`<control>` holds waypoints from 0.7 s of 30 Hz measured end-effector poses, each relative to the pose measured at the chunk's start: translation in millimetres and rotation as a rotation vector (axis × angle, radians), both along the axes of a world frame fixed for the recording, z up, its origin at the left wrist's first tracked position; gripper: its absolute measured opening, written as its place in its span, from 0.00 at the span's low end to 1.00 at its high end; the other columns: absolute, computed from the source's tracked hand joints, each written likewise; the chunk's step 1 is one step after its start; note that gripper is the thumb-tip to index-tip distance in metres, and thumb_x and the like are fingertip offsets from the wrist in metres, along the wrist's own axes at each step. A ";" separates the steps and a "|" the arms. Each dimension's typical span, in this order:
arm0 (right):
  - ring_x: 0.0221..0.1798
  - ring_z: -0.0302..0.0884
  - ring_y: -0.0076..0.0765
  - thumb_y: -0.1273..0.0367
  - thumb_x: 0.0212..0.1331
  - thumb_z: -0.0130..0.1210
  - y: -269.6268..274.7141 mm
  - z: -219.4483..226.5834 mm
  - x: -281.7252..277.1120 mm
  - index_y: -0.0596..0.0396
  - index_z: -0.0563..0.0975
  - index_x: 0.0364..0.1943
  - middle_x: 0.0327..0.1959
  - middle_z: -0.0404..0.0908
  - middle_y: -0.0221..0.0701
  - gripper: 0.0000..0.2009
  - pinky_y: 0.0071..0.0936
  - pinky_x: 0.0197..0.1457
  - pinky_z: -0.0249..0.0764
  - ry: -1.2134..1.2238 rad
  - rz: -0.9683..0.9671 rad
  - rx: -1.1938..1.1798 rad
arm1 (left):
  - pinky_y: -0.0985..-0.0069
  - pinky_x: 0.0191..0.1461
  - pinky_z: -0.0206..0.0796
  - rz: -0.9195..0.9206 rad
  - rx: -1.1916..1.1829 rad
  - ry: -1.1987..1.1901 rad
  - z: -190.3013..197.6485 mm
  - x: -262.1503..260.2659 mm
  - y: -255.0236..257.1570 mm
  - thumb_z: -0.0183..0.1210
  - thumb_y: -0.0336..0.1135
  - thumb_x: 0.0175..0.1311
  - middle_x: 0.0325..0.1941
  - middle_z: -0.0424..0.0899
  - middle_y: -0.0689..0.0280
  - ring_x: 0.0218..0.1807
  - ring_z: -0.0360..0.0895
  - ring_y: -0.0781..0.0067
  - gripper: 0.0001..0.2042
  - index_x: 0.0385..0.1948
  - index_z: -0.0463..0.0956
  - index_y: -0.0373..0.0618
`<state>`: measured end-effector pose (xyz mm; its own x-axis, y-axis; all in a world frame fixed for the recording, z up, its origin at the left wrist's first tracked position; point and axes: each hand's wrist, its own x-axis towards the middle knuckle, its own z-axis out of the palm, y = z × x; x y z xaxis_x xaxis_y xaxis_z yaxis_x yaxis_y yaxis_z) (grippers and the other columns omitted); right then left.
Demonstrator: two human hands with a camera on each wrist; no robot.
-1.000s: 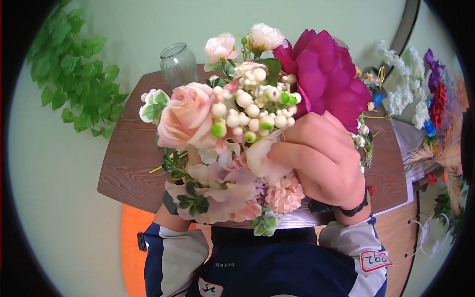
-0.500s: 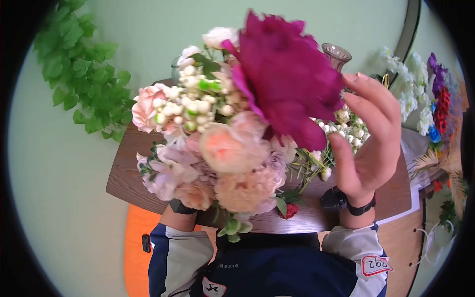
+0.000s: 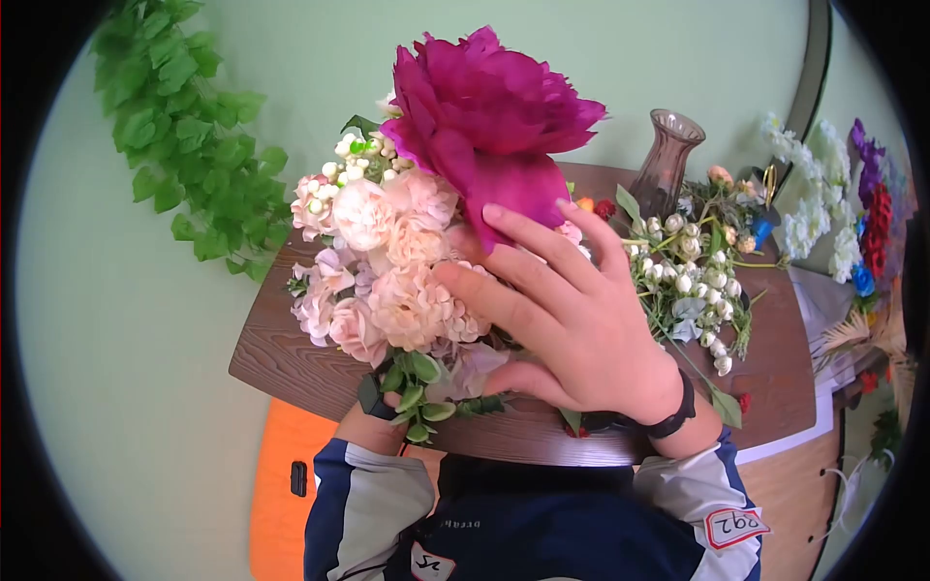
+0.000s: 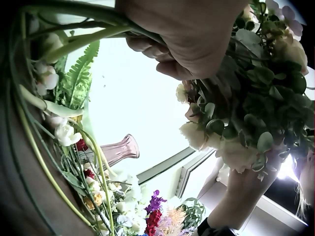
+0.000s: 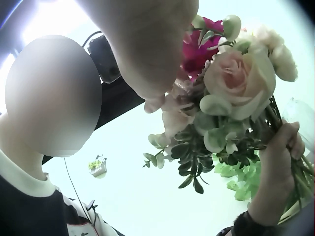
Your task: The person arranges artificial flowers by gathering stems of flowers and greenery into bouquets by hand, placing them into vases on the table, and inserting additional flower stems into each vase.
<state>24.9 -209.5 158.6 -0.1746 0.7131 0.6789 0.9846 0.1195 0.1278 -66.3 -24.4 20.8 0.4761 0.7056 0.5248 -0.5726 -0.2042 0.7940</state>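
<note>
A mixed bouquet of pale pink and lilac blooms, white berries and green leaves stands over the table. A large magenta peony tops its far side. My left hand grips the bundled green stems below the blooms; in the head view the flowers hide that hand. Close up in the left wrist view, its fingers curl round the stems. My right hand is spread over the bouquet's right side, fingertips at the peony's lower petals and the peach blooms.
On the wooden table's right side lie loose white-bud sprays beside a ribbed glass vase. A leafy vine hangs on the left wall. More colourful flowers stand at far right. An orange seat shows below the table.
The bouquet has turned, bringing peach blooms and the magenta peony round to the left. My right hand let go near the peony, drew back right, then came in over the blooms with fingers spread.
</note>
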 end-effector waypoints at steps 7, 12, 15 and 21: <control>0.57 0.67 0.44 0.49 0.50 0.53 -13.3 14.2 32.9 0.55 0.71 0.53 0.52 0.73 0.38 0.30 0.40 0.59 0.60 0.027 0.134 0.199 | 0.79 0.25 0.45 0.072 0.007 -0.016 11.0 -4.2 9.2 0.51 0.30 0.60 0.21 0.58 0.72 0.20 0.53 0.81 0.06 0.27 0.63 0.45; 0.59 0.66 0.51 0.52 0.52 0.56 2.2 54.6 46.1 0.60 0.71 0.53 0.57 0.68 0.46 0.29 0.39 0.61 0.60 0.025 0.263 0.524 | 0.80 0.24 0.44 0.108 0.019 -0.053 30.1 13.5 13.8 0.51 0.29 0.60 0.20 0.57 0.73 0.19 0.52 0.82 0.06 0.26 0.62 0.45; 0.56 0.67 0.50 0.57 0.44 0.61 3.3 54.0 41.3 0.52 0.73 0.53 0.57 0.69 0.43 0.29 0.39 0.59 0.61 0.154 0.192 0.172 | 0.80 0.23 0.44 0.123 0.024 -0.076 42.8 28.1 19.2 0.51 0.29 0.60 0.19 0.57 0.74 0.18 0.51 0.82 0.06 0.25 0.62 0.46; 0.62 0.61 0.51 0.50 0.48 0.55 21.0 27.7 33.6 0.45 0.75 0.53 0.60 0.64 0.46 0.27 0.45 0.62 0.54 0.044 0.057 0.229 | 0.81 0.22 0.43 0.183 0.036 -0.108 64.9 44.9 40.7 0.51 0.29 0.60 0.18 0.56 0.74 0.16 0.50 0.83 0.07 0.24 0.62 0.46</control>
